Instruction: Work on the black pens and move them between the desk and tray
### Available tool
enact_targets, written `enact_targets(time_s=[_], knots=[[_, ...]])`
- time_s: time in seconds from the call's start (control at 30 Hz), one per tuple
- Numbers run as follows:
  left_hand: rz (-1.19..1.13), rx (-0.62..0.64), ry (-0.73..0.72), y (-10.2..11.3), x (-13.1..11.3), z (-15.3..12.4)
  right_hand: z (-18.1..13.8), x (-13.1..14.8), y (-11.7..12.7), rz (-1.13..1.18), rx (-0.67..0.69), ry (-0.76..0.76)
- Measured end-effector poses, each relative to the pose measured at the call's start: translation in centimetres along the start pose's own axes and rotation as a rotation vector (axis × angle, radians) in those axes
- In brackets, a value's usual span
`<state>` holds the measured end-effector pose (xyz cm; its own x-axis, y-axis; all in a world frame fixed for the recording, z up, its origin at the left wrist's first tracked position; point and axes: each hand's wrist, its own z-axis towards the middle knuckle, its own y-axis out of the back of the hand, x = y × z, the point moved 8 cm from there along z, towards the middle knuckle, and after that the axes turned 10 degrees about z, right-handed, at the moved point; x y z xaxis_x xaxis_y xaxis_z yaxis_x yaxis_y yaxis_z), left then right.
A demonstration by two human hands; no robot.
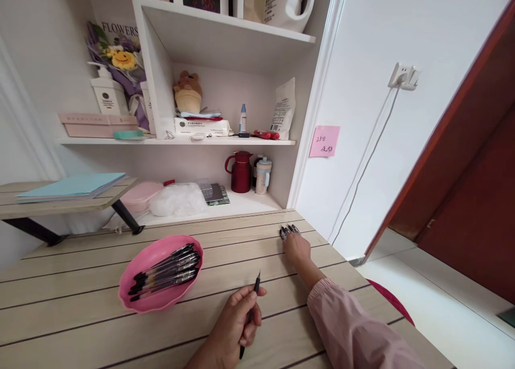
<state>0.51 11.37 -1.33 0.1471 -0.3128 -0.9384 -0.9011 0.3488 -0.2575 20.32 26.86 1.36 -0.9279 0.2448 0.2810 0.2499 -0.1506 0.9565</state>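
Note:
My left hand (235, 320) is closed around a black pen (250, 311), its tip pointing up and away over the wooden desk (80, 310). My right hand (295, 246), in a pink sleeve, reaches far to the desk's back right, fingers down on a small cluster of dark pen caps (288, 230). Whether the fingers pinch one is hidden. A pink bowl (161, 272) to the left holds several black pens (167, 270).
White shelves behind the desk carry a red kettle (240, 171), a cup, a white bag, bottles and a plush toy. A raised wooden stand (60, 197) with a blue folder sits at the left. A pink sticky note (324, 141), a wall socket and a red door lie right.

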Motion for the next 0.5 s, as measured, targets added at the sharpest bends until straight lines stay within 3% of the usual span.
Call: enact_targets(time_s=[0.5], knots=[[-0.025,0.007,0.006,0.0,0.1,0.1,-0.7,0.1,1.3,0.06,-0.004,-0.007]])
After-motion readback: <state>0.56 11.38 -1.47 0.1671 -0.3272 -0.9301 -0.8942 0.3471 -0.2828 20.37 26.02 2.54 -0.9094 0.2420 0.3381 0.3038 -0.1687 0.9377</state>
